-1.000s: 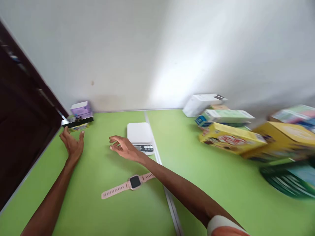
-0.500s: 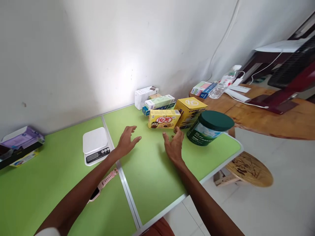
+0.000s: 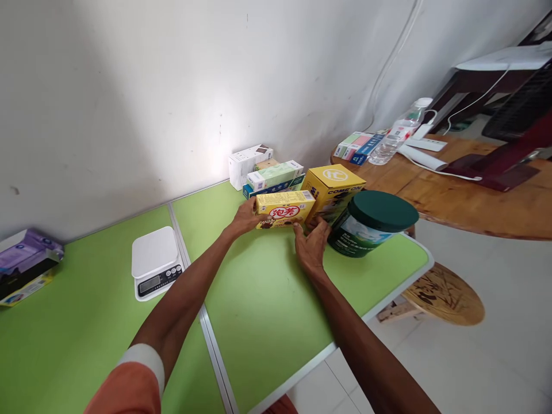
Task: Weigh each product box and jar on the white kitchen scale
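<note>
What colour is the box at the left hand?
The box is mainly yellow, best seen in the head view.

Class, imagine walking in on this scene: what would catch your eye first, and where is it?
Probably the bright green table, spread across the foreground. On it, the left hand grasps the left end of a long yellow box. The large dark green tub stands out too, near the table's right end, just right of the right hand.
</note>
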### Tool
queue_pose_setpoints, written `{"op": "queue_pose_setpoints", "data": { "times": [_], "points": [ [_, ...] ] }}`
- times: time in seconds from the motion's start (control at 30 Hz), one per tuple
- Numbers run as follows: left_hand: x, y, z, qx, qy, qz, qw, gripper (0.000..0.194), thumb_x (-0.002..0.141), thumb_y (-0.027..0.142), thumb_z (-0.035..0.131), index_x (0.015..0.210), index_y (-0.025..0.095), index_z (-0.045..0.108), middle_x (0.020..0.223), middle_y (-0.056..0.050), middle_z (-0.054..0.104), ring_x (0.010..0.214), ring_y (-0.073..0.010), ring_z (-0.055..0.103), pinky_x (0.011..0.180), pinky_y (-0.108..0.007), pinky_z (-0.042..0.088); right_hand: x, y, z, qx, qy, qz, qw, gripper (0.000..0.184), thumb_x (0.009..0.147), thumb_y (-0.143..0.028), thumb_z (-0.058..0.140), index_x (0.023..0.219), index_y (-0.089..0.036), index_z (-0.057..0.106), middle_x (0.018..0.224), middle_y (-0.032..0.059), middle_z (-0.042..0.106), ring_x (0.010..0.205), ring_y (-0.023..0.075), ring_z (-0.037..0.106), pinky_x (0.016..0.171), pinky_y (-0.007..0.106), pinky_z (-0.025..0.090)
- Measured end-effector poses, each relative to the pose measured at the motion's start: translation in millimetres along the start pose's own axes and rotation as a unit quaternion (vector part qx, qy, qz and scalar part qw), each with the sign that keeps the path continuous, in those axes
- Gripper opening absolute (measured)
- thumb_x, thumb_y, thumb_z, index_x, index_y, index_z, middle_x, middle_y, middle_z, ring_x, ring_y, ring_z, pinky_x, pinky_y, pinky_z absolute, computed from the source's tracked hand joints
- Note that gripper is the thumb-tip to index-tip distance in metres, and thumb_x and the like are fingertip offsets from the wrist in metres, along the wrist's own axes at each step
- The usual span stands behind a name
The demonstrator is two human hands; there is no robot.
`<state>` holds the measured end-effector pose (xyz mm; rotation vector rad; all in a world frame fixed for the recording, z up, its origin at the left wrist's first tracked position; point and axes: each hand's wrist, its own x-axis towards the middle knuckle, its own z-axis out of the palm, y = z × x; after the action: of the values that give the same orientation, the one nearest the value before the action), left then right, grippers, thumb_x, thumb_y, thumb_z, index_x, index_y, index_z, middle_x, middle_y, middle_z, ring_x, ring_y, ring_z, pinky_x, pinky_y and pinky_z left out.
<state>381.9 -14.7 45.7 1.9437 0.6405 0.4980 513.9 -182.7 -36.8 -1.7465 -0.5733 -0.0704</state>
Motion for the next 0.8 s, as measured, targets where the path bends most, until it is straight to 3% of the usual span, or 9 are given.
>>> {"op": "queue_pose_setpoints", "data": {
  "times": [0.07,0.17,0.27,0.37,0.47,0.57,0.7,0.8],
  "points": [
    [-14,-4,-12.3,0.000,-0.025,0.006,1.000,0.062,0.072,0.039,0.092,0.126,0.019,0.069,0.126,-0.010,0.079,0.116,-0.0305,0.072,0.099,-0.044,0.061,-6,-8,-1,0.006,-0.015,-0.005,1.000,0.062,0.087,-0.051,0.063,0.138,-0.018,0.050,0.138,0.0231,0.057,0.123,0.0373,0.063,0.107,0.061,0.056],
    [-49,-12,-35.1,-0.006,-0.029,0.003,1.000,0.066,0.074,0.045,0.091,0.130,0.021,0.067,0.131,-0.010,0.078,0.120,-0.0299,0.071,0.095,-0.041,0.063,-25,-22,-1,0.014,-0.090,-0.038,0.995,0.051,0.089,-0.052,0.062,0.127,-0.019,0.060,0.125,0.0190,0.068,0.114,0.0354,0.068,0.101,0.059,0.060],
    [-88,-16,-56.5,-0.005,0.011,-0.015,1.000,0.064,0.077,0.046,0.089,0.131,0.020,0.066,0.136,-0.011,0.076,0.122,-0.0301,0.072,0.095,-0.042,0.064,-49,-39,6,0.025,-0.158,-0.069,0.985,0.042,0.092,-0.054,0.061,0.115,-0.020,0.066,0.114,0.0162,0.073,0.101,0.0325,0.072,0.094,0.058,0.063],
    [-123,-10,-79.9,0.027,0.079,0.002,0.997,0.053,0.082,0.043,0.086,0.126,0.020,0.067,0.133,-0.012,0.076,0.120,-0.0312,0.073,0.099,-0.046,0.065,-67,-63,19,0.045,-0.170,-0.095,0.980,0.038,0.096,-0.052,0.059,0.112,-0.020,0.068,0.112,0.0157,0.074,0.100,0.0313,0.072,0.086,0.053,0.066],
    [-154,-1,-115.1,0.041,0.148,0.035,0.988,0.050,0.087,0.042,0.081,0.129,0.020,0.067,0.132,-0.012,0.077,0.114,-0.0292,0.075,0.103,-0.048,0.064,-79,-99,42,0.073,-0.176,-0.148,0.971,0.033,0.100,-0.049,0.059,0.115,-0.021,0.069,0.113,0.0141,0.074,0.103,0.0303,0.072,0.083,0.049,0.068],
    [-188,2,-158.0,0.051,0.241,0.034,0.969,0.056,0.087,0.044,0.081,0.135,0.021,0.065,0.128,-0.011,0.079,0.110,-0.0285,0.077,0.105,-0.051,0.063,-96,-136,76,0.115,-0.220,-0.194,0.949,0.032,0.104,-0.047,0.058,0.122,-0.023,0.069,0.117,0.0131,0.074,0.105,0.0291,0.073,0.083,0.047,0.068],
    [-234,-20,-202.0,0.053,0.338,0.001,0.939,0.060,0.084,0.045,0.084,0.135,0.021,0.065,0.127,-0.011,0.080,0.111,-0.0301,0.077,0.108,-0.054,0.062,-130,-163,128,0.153,-0.288,-0.221,0.919,0.039,0.106,-0.051,0.055,0.129,-0.022,0.067,0.119,0.0144,0.073,0.106,0.0295,0.072,0.081,0.045,0.068],
    [-259,-46,-215.2,0.043,0.371,-0.028,0.927,0.061,0.081,0.047,0.085,0.131,0.020,0.065,0.126,-0.011,0.080,0.110,-0.0299,0.078,0.107,-0.052,0.062,-155,-161,158,0.150,-0.314,-0.236,0.907,0.042,0.107,-0.051,0.051,0.132,-0.021,0.066,0.118,0.0150,0.072,0.105,0.0302,0.072,0.084,0.048,0.067]
  ]
}}
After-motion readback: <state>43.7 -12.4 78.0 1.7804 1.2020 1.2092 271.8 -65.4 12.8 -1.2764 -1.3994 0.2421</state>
